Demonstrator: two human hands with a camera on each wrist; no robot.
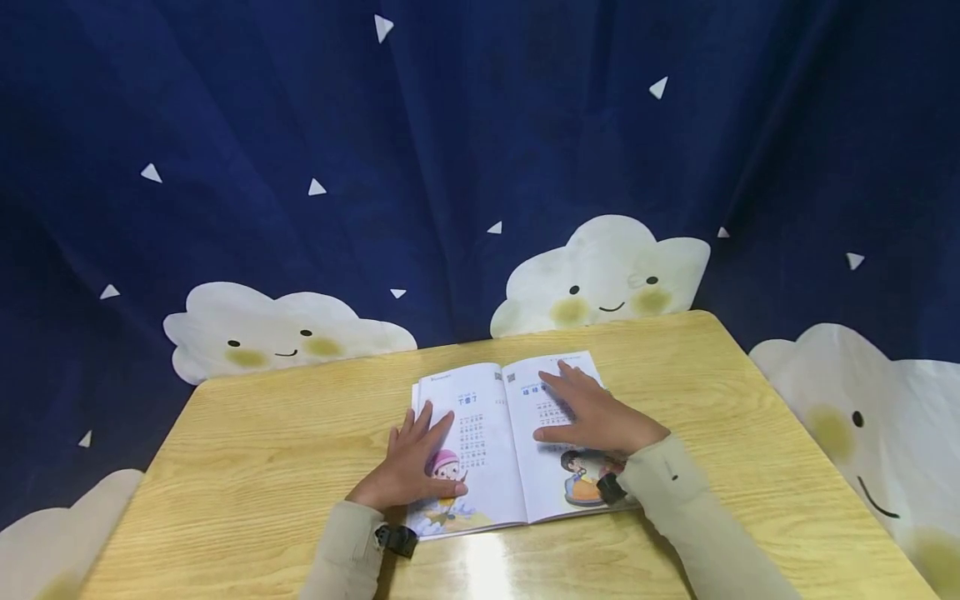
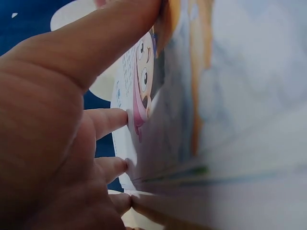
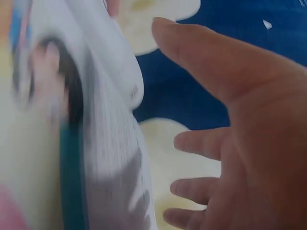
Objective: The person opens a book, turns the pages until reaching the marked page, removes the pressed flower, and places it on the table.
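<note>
An illustrated book (image 1: 498, 492) lies spread on the table, showing printed lines and coloured cartoon figures. My left hand (image 1: 408, 467) rests on the lower left page with its fingers spread. Its thumb lies beside the cartoon child in a pink hat (image 1: 446, 463), and in the left wrist view its fingertips touch the paper near the outer edge. Over the upper right page hovers my right hand (image 1: 603, 421), fingers extended and apart. In the right wrist view a gap shows between this hand (image 3: 259, 120) and the curved page (image 3: 108, 72). Part of the right page's text is hidden beneath it.
The light wooden table (image 1: 285, 450) extends on both sides of the book. Behind it hangs a dark blue curtain (image 1: 450, 167) with white triangles and smiling clouds. A dark band (image 1: 396, 540) circles the left wrist, another dark device (image 1: 611, 488) the right.
</note>
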